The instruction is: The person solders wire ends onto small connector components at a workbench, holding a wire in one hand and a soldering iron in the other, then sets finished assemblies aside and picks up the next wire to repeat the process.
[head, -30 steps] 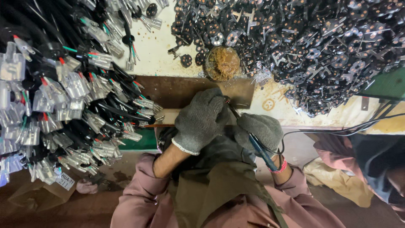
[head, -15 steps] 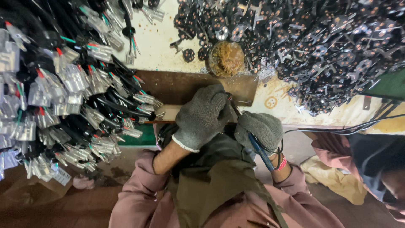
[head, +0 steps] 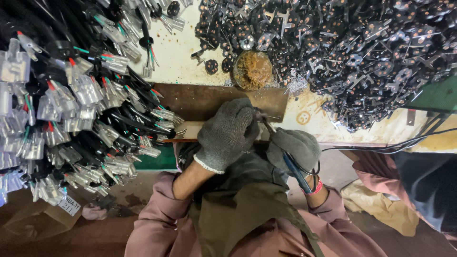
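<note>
Both of my hands wear grey knit gloves and meet at the front edge of a brown board (head: 200, 100). My left hand (head: 227, 134) is closed around a small part that the glove hides. My right hand (head: 294, 148) grips a blue-handled soldering iron (head: 295, 170), its thin tip (head: 264, 121) angled up toward the left hand's fingers. A round tin of brownish paste (head: 252, 70) sits just beyond the board.
A large bundle of black cables with clear plastic connectors (head: 71, 109) fills the left. A heap of small black round parts with metal prongs (head: 362, 52) covers the upper right. Black cords (head: 419, 133) run off to the right, above a green surface (head: 435, 95).
My hands have stayed together at the board's edge. The view has shifted slightly, with the paste tin a little lower and nearer the centre.
</note>
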Available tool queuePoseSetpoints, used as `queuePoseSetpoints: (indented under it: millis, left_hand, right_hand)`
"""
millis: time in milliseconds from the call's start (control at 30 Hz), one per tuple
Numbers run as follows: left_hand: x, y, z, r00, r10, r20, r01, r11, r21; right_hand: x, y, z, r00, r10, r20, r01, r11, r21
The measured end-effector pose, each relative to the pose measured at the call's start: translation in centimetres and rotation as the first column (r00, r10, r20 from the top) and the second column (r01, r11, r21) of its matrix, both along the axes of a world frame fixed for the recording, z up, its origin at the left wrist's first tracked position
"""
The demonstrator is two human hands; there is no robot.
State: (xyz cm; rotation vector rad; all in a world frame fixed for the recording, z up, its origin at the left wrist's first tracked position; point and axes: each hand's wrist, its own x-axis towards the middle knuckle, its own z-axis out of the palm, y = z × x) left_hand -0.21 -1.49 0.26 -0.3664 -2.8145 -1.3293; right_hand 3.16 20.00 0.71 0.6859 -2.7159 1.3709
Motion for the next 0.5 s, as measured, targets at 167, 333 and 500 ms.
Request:
queuePoseSetpoints:
  millis: [167, 333, 500]
  left_hand:
    - [-0.13, 0.01, 0.17, 1.000, 0.012, -0.021, -0.013, 1.000, -0.026]
    - [-0.31, -0.07, 0.43, 1.000, 0.004, 0.008, -0.004, 1.000, -0.019]
    - [-0.35, -0.12, 0.52, 1.000, 0.004, 0.007, -0.004, 1.000, -0.004]
  right_hand:
    - [-0.11, -0.03, -0.09, 1.000, -0.010, 0.001, 0.010, 0.998, -0.064]
    - [0.24, 0.02, -0.20, 0.995, -0.034, -0.096, 0.042, 0.996, 0.075]
    - [0.26, 0.19, -0.36, 0.999, -0.020, 0.025, 0.020, 1.000, -0.021]
